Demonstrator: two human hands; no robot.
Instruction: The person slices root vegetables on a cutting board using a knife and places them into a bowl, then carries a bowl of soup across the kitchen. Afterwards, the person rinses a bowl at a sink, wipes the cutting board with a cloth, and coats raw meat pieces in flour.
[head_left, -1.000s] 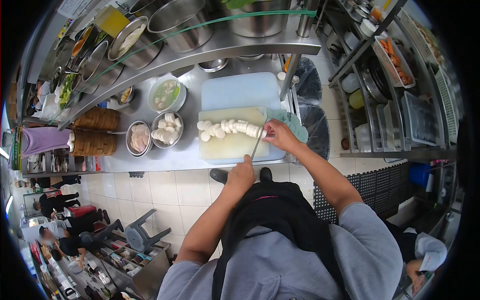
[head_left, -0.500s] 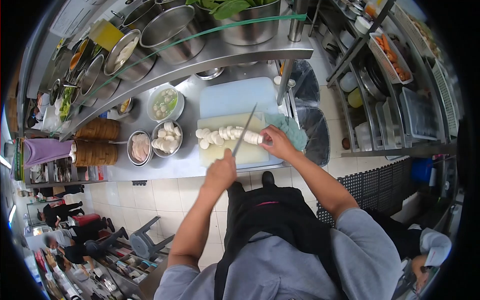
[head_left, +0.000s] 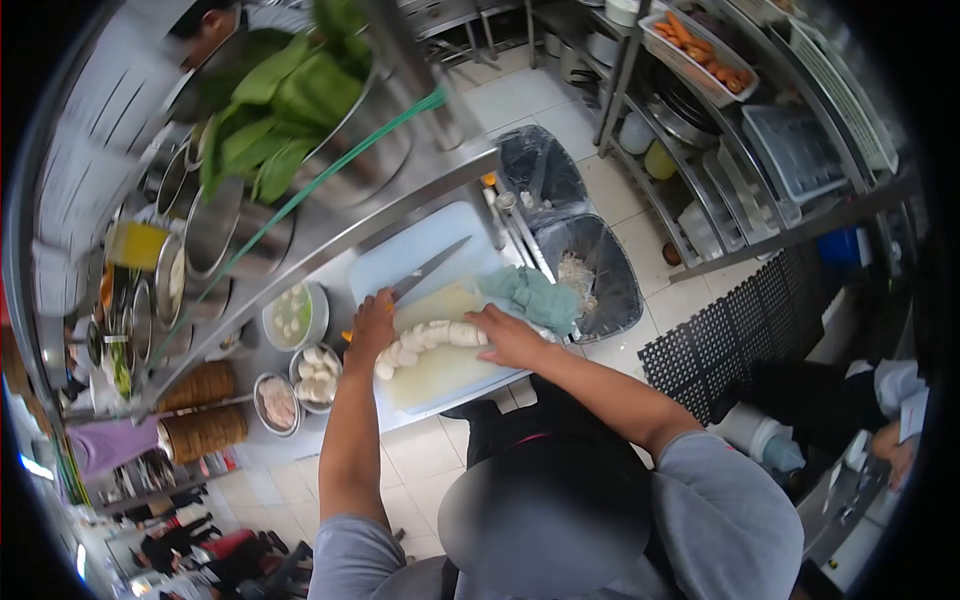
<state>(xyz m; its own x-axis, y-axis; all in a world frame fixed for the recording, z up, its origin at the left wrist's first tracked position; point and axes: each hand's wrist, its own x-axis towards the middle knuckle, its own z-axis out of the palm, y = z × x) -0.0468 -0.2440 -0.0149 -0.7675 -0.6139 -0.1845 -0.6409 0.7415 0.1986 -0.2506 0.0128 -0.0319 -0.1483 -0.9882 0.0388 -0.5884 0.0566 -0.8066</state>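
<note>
A row of round white slices curves across the pale cutting board; I cannot tell what food they are. My right hand is at the row's right end, thumb and fingers around the last slices. A knife lies with its blade flat over the blue cutting board behind. My left hand covers its handle, an orange end showing beside the hand. Left of the boards are a bowl of white chunks, a bowl of pale meat-like pieces and a bowl of round pieces in liquid.
A green cloth lies at the boards' right edge, beside two lined bins. Overhead, a steel shelf carries pots and leafy greens. Bamboo steamers stand left. Another person's hand shows at far right.
My left hand has moved up and left with the knife, whose blade has gone from crossing the slices to lying over the blue board. The view has shifted and rotated.
</note>
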